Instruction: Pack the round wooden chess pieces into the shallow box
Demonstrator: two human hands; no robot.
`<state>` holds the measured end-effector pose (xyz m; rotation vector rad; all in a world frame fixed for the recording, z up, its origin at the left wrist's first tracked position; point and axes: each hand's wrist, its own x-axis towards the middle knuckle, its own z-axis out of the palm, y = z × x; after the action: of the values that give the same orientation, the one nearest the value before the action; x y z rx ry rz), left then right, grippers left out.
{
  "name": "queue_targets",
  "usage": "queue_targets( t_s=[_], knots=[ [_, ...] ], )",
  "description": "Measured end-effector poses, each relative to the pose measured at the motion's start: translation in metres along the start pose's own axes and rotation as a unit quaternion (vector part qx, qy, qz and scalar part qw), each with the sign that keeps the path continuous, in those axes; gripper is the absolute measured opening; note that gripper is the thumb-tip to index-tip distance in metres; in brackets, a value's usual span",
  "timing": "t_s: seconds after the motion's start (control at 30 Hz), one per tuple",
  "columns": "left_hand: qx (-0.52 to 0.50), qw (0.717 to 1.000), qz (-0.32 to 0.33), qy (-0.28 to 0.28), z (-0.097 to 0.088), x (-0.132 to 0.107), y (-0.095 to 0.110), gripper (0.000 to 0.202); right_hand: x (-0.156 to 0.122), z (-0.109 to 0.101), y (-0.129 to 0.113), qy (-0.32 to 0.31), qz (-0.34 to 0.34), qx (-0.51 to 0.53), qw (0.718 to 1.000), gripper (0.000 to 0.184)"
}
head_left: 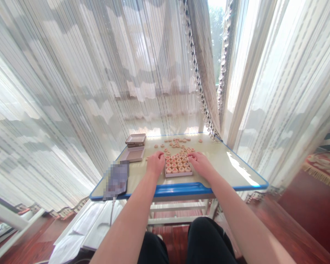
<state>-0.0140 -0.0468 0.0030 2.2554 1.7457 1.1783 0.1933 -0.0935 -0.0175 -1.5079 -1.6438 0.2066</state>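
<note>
A shallow box (178, 175) near the table's front edge holds rows of round wooden Chinese chess pieces (175, 170), some marked in red and some in dark ink. My left hand (155, 162) is at the box's far left corner, its fingers curled together; whether a piece is between them is hidden. On the other side, my right hand (200, 163) lies against the far right corner, with fingers loosely bent and apart. Beyond the box, loose chess pieces (177, 145) are scattered on the table.
The pale table (222, 168) has a raised blue edge. At its left stand an open shallow tray (134, 154) and stacked trays (135, 139). A blurred-out dark flat object (117, 179) with a cable lies front left. Curtains (154, 73) hang close behind.
</note>
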Motion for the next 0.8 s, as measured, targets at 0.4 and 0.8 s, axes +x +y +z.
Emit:
queue_targets(
  t_s=[0.4, 0.8],
  knots=[
    [-0.021, 0.999, 0.024, -0.034, 0.0025, -0.0004, -0.0026, 0.037, 0.0008, 0.0015, 0.0037, -0.03, 0.007, -0.005, 1.0, 0.029],
    [-0.022, 0.999, 0.019, -0.027, 0.0011, -0.0023, -0.0026, 0.035, -0.0007, -0.0014, 0.0, -0.045, -0.002, -0.024, 0.999, 0.028]
  ],
)
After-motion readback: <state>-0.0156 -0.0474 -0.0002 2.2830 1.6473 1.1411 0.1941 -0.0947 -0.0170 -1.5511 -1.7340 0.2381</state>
